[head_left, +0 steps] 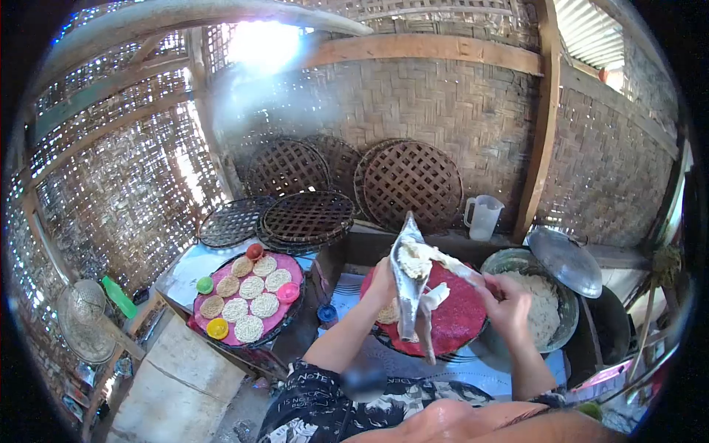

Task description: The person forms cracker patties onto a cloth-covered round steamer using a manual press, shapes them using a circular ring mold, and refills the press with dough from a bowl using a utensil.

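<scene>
My left hand (pixel 382 284) is closed round a long grey press-like tool (pixel 408 292) with pale dough (pixel 415 260) in its hollow. My right hand (pixel 508 301) grips a dough-coated stick (pixel 454 263), its tip at the dough in the tool. Beneath them lies a round tray with a red cloth (pixel 458 317); a pale dough round (pixel 388 314) shows at its left, partly hidden. At the right stands a large metal basin (pixel 569 317) of pale dough (pixel 535 295).
Left, a tray with pink cloth (pixel 277 319) holds several dough rounds and coloured cups. Woven trays (pixel 310 218) are stacked behind; others lean on the wall. A clear jug (pixel 484 218), a metal lid (pixel 565 262) and a dark pan (pixel 613 332) stand at the right.
</scene>
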Motion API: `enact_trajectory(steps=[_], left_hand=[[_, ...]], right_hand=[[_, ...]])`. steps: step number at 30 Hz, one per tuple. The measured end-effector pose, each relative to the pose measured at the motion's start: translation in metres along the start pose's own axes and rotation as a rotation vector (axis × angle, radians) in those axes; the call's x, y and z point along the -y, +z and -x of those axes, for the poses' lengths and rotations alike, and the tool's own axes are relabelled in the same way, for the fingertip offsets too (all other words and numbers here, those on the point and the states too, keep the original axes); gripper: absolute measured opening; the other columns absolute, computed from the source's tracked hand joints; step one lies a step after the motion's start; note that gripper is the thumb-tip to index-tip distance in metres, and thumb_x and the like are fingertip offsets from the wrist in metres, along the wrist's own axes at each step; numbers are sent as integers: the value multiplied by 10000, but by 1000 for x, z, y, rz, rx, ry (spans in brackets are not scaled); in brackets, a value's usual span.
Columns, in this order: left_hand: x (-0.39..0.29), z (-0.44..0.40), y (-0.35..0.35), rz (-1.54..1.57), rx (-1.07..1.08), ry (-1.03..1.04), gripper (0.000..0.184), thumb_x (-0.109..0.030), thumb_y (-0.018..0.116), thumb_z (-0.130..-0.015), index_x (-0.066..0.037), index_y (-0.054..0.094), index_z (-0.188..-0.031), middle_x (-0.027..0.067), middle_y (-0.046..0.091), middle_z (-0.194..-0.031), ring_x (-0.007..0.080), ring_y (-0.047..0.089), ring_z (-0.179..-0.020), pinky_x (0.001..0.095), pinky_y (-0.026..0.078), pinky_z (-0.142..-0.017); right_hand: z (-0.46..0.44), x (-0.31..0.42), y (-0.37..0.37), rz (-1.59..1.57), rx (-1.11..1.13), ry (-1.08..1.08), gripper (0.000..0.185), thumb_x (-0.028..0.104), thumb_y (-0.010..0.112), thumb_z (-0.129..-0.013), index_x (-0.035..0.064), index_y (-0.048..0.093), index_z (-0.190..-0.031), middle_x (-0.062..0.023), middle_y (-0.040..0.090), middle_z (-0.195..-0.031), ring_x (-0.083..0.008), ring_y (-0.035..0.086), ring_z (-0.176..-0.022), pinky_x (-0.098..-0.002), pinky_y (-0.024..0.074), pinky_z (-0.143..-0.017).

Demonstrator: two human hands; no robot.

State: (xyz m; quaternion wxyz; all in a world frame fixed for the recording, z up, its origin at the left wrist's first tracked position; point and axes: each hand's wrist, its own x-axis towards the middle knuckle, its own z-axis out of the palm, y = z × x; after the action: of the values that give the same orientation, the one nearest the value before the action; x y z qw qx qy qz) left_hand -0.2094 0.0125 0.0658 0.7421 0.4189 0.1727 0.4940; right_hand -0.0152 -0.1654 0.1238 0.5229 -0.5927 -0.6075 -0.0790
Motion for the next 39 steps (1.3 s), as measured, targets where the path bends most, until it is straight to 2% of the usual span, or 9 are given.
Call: enact_trajectory(steps=[6,11,17,23,28,30,34,36,39], left_hand=[[-3,-13,0,230,-25,-99,216,-214,424,-868,-52,540,-951,105,593,-836,243,609,-715,372,537,-654],[28,-40,-12,7,133,-46,317,-273,394,-881,-34,542,-1028,105,602,-903,229,603,-783,389,512,-712],[34,-37,8,294,185,-169,273,-174,394,-884,-8,563,-1020,72,616,-913,175,605,-815,324,499,-731],[9,-29,1,-143,124,42,193,-74,581,-758,-13,548,-939,60,579,-794,164,588,-680,305,497,-614],[-23,-11,9,-13,274,89,297,4,624,-689,-75,518,-954,38,521,-807,214,587,-714,480,408,-940],[-19,-17,17,214,410,153,272,-33,646,-680,-87,496,-901,33,479,-822,217,578,-723,511,391,-949],[-18,-12,73,440,661,256,283,-69,691,-664,-86,463,-830,31,450,-823,209,569,-726,515,366,-976],[-12,-10,90,495,797,293,298,-82,711,-666,-86,449,-808,30,442,-823,209,567,-720,518,365,-976],[-19,7,84,273,778,330,462,-131,743,-683,-54,468,-1046,88,450,-1083,237,576,-876,476,359,-988]], right_hand=[[11,9,-14,109,20,-289,182,143,731,-673,57,651,-813,-66,594,-626,-180,586,-542,-294,456,-493],[-3,-21,-8,-95,21,166,213,187,712,-710,31,656,-844,-120,649,-756,-243,637,-650,-315,501,-593],[7,-20,-11,167,-5,-145,200,161,723,-695,25,657,-825,-108,640,-723,-194,623,-604,-279,493,-557],[23,-52,-53,-461,207,284,209,198,730,-709,41,675,-836,-90,666,-763,-139,627,-620,-259,481,-588],[30,-96,-115,727,188,457,268,302,659,-740,48,661,-825,-139,642,-793,-277,616,-733,-374,471,-664],[43,-113,-97,784,66,-24,391,331,661,-736,40,625,-995,-153,609,-1018,-278,572,-939,-374,449,-788],[52,-57,2,-1216,557,631,980,795,334,-697,15,375,-1288,-141,528,-1148,-286,500,-1039,-423,386,-883],[39,10,9,-1630,697,1046,1029,840,300,-650,59,340,-1319,-178,529,-1132,-287,579,-767,-378,474,-705],[40,0,29,-2313,932,884,949,821,296,-675,130,346,-1324,-227,571,-984,-188,469,-397,-269,371,-344]])
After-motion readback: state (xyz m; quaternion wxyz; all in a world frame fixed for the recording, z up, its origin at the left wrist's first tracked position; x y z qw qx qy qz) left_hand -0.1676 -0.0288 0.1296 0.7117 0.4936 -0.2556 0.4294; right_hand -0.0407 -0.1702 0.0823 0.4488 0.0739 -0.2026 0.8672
